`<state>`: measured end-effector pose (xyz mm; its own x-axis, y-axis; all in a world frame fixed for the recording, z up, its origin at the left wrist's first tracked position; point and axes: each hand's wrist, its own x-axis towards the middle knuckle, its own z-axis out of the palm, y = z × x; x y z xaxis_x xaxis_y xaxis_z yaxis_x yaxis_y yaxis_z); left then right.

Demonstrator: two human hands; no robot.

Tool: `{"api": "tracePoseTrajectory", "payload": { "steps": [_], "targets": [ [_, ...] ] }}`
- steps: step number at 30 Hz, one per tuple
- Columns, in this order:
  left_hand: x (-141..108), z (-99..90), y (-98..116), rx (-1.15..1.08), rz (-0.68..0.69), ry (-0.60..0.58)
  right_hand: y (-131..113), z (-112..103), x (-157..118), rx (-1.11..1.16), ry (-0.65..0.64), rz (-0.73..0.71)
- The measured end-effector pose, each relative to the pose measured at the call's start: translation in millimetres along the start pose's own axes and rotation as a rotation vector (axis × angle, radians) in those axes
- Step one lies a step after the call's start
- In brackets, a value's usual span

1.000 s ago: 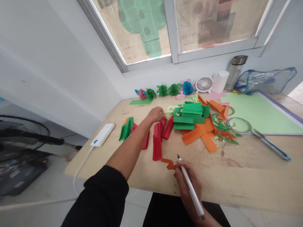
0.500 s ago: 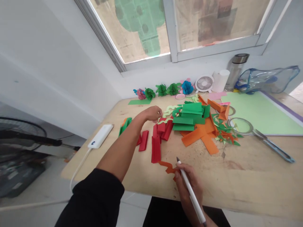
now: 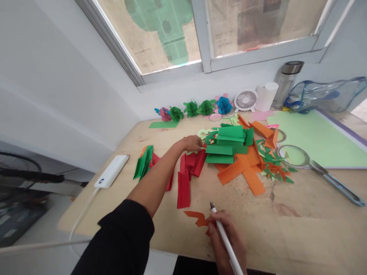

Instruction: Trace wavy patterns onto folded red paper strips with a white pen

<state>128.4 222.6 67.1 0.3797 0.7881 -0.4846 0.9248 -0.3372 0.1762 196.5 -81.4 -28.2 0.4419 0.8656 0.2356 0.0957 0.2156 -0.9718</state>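
My left hand (image 3: 193, 143) reaches over the desk with its fingers curled together, at the gap between the folded red papers (image 3: 183, 190) and the stacked folded green papers (image 3: 219, 149). Its fingertips are partly hidden, and what they grip I cannot make out. Just behind it lies a pale green wavy paper strip (image 3: 204, 133). Near the front edge, my right hand (image 3: 229, 233) is closed around a white pen (image 3: 226, 238), its dark tip pointing up and left. A cut orange paper piece (image 3: 197, 217) sticks out to the left from under the same hand's fingers.
Orange paper strips (image 3: 254, 179) and leaf-like cuttings lie right of the green stack. Scissors (image 3: 338, 183), tape rolls and a pale green sheet (image 3: 329, 141) are farther right. Paper flowers (image 3: 223, 105), a small fan (image 3: 246, 100) and a bottle (image 3: 286, 84) line the wall. A white power bank (image 3: 111, 171) lies left.
My left hand has moved slightly right toward the green stack. The pale strip that lay across the red papers no longer shows there. My right hand keeps the pen and orange piece.
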Motion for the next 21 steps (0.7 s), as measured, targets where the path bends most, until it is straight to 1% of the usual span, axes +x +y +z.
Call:
{"api": "tracePoseTrajectory", "payload": {
  "steps": [2, 6, 8, 11, 13, 15, 17, 21],
  "targets": [
    [1.1, -0.4, -1.9, -0.011, 0.001, -0.025, -0.1, -0.2, 1.0, -0.008, -0.006, -0.004],
    [2.5, -9.7, -8.7, -0.068, -0.002, -0.020, -2.4, 1.5, 2.6, -0.028, 0.061, -0.006],
    [4.3, -18.8, -14.4, -0.107, -0.006, 0.013, -2.7, 3.0, 2.3, -0.028, 0.075, -0.007],
    [8.9, -31.7, -23.8, -0.155, -0.034, 0.097, -1.3, 4.8, 0.9, -0.023, 0.075, 0.006],
    [13.0, -34.4, -28.3, -0.179, -0.070, 0.137, 0.1, 5.4, 0.1, -0.021, 0.073, 0.007],
    [17.6, -30.7, -30.2, -0.201, -0.104, 0.147, 1.4, 5.8, -0.4, -0.026, 0.071, -0.001],
    [22.4, -22.6, -29.7, -0.222, -0.130, 0.141, 2.4, 6.1, -0.6, -0.036, 0.072, -0.007],
    [30.2, -6.5, -27.4, -0.275, -0.139, 0.147, 3.0, 7.0, -0.8, -0.028, 0.073, -0.010]
  ]
}}
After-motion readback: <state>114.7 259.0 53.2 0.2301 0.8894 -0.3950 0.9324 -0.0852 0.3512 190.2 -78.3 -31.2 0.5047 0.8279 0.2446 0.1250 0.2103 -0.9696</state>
